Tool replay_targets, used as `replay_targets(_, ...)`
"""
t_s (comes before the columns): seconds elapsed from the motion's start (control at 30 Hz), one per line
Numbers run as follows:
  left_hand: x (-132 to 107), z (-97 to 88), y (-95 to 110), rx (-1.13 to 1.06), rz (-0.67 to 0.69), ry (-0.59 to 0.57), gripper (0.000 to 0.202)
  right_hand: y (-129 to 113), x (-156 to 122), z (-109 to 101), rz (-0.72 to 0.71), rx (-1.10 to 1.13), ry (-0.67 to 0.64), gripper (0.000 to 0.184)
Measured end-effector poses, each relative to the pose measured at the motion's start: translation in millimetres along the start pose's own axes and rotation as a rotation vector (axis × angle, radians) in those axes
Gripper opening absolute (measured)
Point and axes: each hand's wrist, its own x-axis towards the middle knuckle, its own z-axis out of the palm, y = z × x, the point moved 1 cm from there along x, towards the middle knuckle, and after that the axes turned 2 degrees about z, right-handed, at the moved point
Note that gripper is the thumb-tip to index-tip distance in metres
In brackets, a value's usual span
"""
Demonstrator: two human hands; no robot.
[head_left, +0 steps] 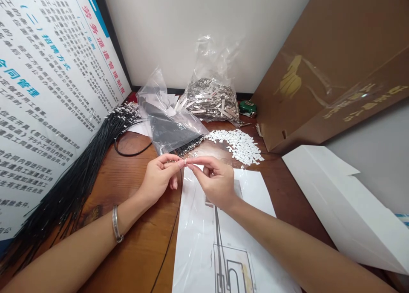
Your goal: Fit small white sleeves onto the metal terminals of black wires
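Observation:
My left hand [158, 175] and my right hand [217, 178] meet fingertip to fingertip above the table. Between them shows a small white piece [185, 161], pinched by the right thumb and forefinger. A thin black cord [172, 231] hangs from the left fingers down to the table's front; its end is hidden in the pinch. Just beyond the hands lies a heap of small white plastic pieces [243, 146]. Beside it, a clear bag of black cords [171, 126] shows many metal-tipped ends.
Finished-looking black cords with white ends [92, 165] lie bundled along the left board. A clear bag of metal strips [212, 99] stands at the back, near a green object [247, 108]. A printed sheet [198, 250] lies under my right arm. A brown box [332, 71] bounds the right.

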Motion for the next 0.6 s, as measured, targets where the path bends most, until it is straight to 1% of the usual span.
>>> replay_targets(0.17, -0.4, -0.4, 0.5, 0.008, 0.005, -0.031, 0.035, -3.1, 1.3, -0.5, -0.032, -0.032, -0.038, 0.007)
replay_targets(0.33, -0.5, 0.5, 3.3, -0.002, -0.023, -0.042, 0.037, -3.7, 2.6, -0.7, -0.059, -0.034, -0.039, 0.007)
replay_targets(0.6, 1.8, -1.8, 3.3, -0.021, -0.053, -0.048, 0.034, -4.5, 2.9, -0.9, -0.132, -0.053, -0.05, 0.009)
